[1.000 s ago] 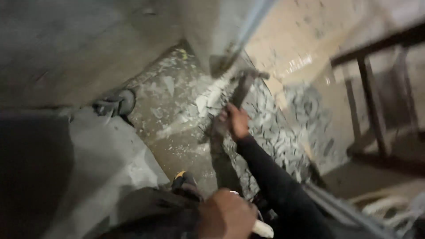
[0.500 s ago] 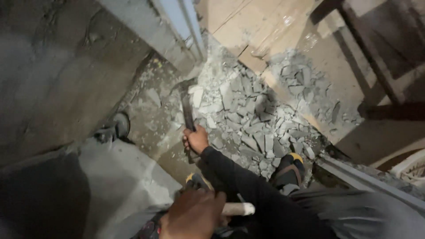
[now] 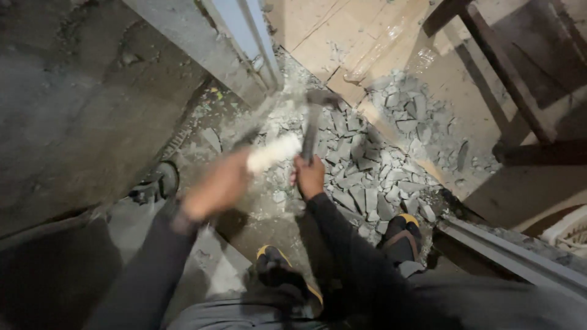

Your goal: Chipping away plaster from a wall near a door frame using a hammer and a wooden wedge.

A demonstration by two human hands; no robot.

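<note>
down on a dusty grey concrete floor point(image 3: 257, 226), heaped with broken grey rubble point(image 3: 367, 177) spilling toward pale wooden boards point(image 3: 342, 36). rough concrete wall point(image 3: 85, 91) on the left, pale blue metal frame point(image 3: 247, 36) running up from the debris, dark wooden furniture legs point(image 3: 507, 91) at right. right hand point(image 3: 309, 177) closed tight round the dark handle of a hammer point(image 3: 310, 131), head up above the rubble. left hand point(image 3: 218, 188), blurred, wrapped round a pale cylindrical handle point(image 3: 273, 153), just beside the hammer. dark shoes with yellow trim point(image 3: 400, 235) planted at the edge of the pile
</note>
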